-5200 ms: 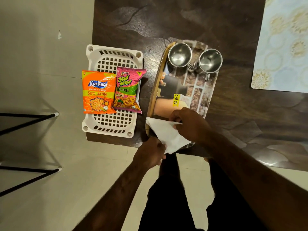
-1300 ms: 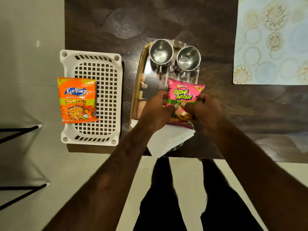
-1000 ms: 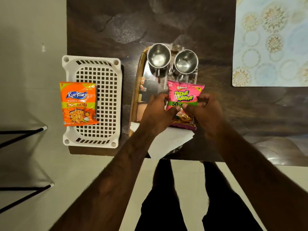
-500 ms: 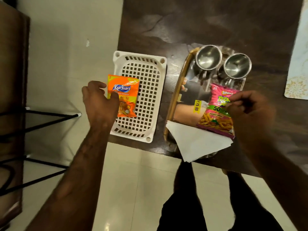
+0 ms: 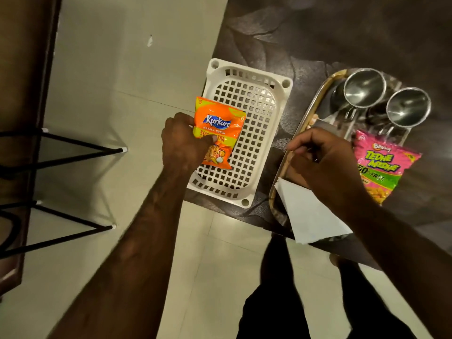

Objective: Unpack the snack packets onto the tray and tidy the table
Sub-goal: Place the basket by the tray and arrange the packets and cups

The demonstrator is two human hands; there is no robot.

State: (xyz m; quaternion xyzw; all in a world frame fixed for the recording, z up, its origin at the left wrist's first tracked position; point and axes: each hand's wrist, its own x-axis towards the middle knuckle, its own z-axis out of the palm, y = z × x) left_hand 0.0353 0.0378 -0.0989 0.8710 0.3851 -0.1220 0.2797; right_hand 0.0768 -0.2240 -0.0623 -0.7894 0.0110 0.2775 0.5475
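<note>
My left hand (image 5: pixel 184 145) has its fingers (image 5: pixel 211 140) clamped on the orange Kurkure packet (image 5: pixel 218 129), thumb across its front, the packet raised slightly over the white basket (image 5: pixel 265 111); I judge this is the pick-up of the second snack. My right hand (image 5: pixel 322 160) hovers loosely curled and holding nothing, over the near rim of the tray (image 5: pixel 315 104), with the pink Tedhe Medhe packet (image 5: pixel 381 165) already lying just past its knuckles and the white napkin (image 5: pixel 308 216) below its wrist. Next I should carry the orange packet across to the tray, setting it beside the pink one and clear of the two steel cups (image 5: pixel 364 88).
</note>
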